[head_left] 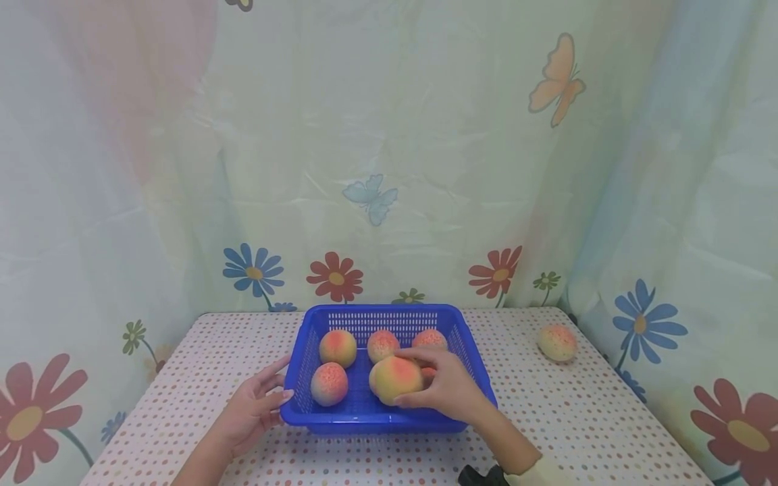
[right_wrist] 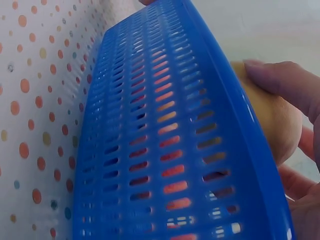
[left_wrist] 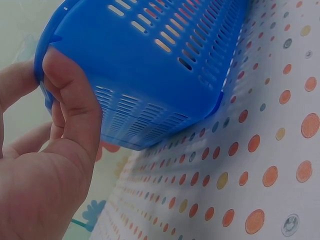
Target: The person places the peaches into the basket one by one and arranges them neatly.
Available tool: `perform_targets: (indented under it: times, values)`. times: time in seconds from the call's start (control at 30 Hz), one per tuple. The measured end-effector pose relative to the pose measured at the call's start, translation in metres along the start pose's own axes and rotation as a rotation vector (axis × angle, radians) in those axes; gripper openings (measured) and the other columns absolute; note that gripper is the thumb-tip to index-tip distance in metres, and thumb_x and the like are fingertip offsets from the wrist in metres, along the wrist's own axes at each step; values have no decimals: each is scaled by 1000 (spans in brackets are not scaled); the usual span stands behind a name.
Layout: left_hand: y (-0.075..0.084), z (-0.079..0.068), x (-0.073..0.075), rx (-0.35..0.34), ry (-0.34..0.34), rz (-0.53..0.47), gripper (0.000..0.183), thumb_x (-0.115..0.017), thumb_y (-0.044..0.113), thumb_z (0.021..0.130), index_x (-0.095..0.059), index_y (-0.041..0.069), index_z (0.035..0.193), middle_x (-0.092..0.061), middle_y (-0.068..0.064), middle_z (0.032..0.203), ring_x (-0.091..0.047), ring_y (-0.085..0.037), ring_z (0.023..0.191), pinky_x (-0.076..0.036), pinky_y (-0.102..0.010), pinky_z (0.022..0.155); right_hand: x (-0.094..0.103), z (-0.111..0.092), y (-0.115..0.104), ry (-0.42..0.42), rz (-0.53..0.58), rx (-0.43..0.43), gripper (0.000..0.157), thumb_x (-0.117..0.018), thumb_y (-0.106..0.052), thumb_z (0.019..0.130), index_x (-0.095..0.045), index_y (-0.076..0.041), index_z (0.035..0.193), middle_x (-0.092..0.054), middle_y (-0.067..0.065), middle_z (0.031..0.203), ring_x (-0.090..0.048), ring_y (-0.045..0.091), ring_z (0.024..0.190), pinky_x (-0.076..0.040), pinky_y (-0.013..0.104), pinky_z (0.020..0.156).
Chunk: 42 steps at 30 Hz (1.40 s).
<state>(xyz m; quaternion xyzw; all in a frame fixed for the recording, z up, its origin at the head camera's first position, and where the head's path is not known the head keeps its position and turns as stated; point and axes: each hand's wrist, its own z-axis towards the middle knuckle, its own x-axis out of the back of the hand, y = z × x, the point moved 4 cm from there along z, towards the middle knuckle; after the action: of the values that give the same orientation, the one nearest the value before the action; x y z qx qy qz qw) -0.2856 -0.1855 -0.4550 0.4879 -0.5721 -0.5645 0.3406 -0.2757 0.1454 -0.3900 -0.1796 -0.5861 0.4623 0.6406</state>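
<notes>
A blue plastic basket [head_left: 389, 428] with slotted walls stands on the table and holds several red-and-yellow peaches, among them one peach [head_left: 338, 347] at the back left and another peach [head_left: 329, 384] in front of it. My left hand [head_left: 255, 408] pinches the basket's left rim, its thumb on the outer side in the left wrist view. With my right hand [head_left: 446, 386] I grip a yellow peach [head_left: 397, 380] over the basket's right half, thumb and fingers on opposite sides. That hand partly hides a reddish peach [head_left: 429, 372] behind it.
A lone pale peach [head_left: 557, 343] lies on the dotted tablecloth [head_left: 523, 391] to the right, near the table's edge. A flower-printed curtain [head_left: 389, 135] hangs behind the table and along both sides. Something black [head_left: 483, 476] shows by the right wrist.
</notes>
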Motion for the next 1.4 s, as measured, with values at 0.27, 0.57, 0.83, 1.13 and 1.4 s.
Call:
perform_targets:
  times: [0.27,0.57,0.83,1.13,1.4]
  values:
    - [1,0,0,2,1,1,69,-61,15,91,-25,23,149,-46,-22,131,-63,-31,103,-56,-38,79,-13,10,-3,-48,-3,31,68,-85,-46,60,-62,-28,122,-63,-19,114,-62,7,100,-54,29,79]
    - [1,0,0,4,5,0,70,-62,15,90,-25,23,149,-49,-19,128,-63,-30,101,-56,-40,80,-25,17,-7,-82,-116,57,66,-82,-53,60,-61,-38,121,-62,-22,114,-59,3,99,-51,29,84]
    - [0,0,0,5,-1,-3,69,-61,15,90,-26,24,148,-51,-16,124,-64,-28,98,-56,-38,79,-35,23,-9,-145,-97,64,64,-82,-50,62,-62,-34,121,-63,-17,116,-61,7,101,-54,28,84]
    - [-1,1,1,1,-13,-15,69,-61,14,91,-25,23,148,-49,-18,126,-64,-28,100,-56,-38,80,-44,28,-14,-182,-191,106,61,-83,-45,64,-64,-29,119,-65,-15,112,-59,3,93,-53,25,81]
    - [-1,0,0,3,-10,-20,68,-60,13,91,-26,23,148,-49,-18,125,-64,-28,98,-57,-37,78,-48,32,-16,-219,-235,96,61,-84,-44,64,-65,-26,119,-66,-16,109,-54,4,80,-49,18,71]
